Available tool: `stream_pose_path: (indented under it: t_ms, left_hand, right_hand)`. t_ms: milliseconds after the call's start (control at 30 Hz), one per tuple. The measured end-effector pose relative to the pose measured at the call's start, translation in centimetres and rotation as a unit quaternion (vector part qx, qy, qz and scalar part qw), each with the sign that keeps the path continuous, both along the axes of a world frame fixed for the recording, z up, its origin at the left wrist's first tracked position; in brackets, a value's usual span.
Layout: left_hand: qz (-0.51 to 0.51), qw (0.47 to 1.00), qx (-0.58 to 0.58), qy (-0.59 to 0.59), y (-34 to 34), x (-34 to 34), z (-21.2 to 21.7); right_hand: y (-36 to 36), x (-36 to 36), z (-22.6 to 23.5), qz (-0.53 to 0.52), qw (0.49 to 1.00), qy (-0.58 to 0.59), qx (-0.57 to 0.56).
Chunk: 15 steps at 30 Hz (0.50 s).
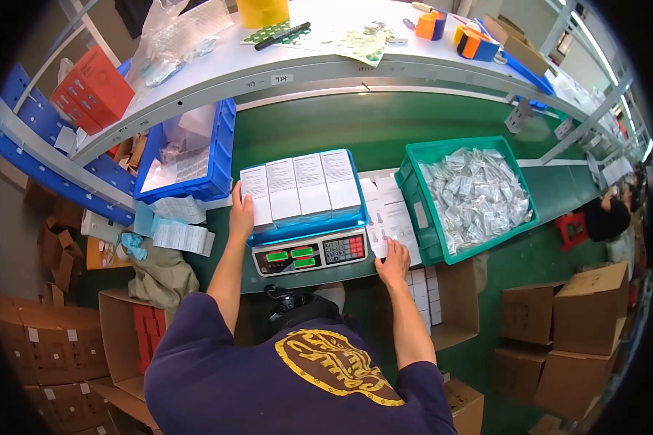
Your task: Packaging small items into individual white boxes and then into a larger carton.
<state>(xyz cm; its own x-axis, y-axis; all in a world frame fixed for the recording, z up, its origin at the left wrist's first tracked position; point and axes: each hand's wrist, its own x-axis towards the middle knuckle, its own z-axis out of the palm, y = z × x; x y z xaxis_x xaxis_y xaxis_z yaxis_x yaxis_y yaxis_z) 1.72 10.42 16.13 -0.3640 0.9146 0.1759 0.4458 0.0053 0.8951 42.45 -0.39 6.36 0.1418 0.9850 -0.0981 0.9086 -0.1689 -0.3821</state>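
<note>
White boxes with printed tops (297, 187) stand in a row on the bright blue tray of a digital scale (308, 254), whose green displays are lit. My left hand (241, 212) lies against the left side of the leftmost box and the tray's edge, its fingers stretched out. To the right of the scale, white printed sheets (395, 210) with small pictures lie on the green bench. My right hand (393, 262) is closed at their near end on a small white piece (379, 248); whether it is a card or a box I cannot tell.
A green crate (406, 174) full of clear bagged parts stands at the right. A blue bin (221, 156) is behind the scale at left, with folded leaflets (185, 237) before it. A shelf (326, 61) spans the far side. Cardboard boxes (588, 312) stand on both sides below.
</note>
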Motion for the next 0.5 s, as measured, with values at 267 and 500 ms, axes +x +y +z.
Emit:
stream_pose_path:
  t_ms: [267, 500]
  left_hand:
    - [0.054, 0.982, -0.022, -0.180, 0.3, -9.2, -6.2]
    - [0.123, 0.867, -0.372, -0.309, -6.8, -14.0, -14.1]
  right_hand:
    - [-2.9, -2.1, 0.5, 0.008, 0.998, -0.035, 0.053]
    - [-3.8, -0.1, 0.3, -0.092, 0.995, 0.004, 0.034]
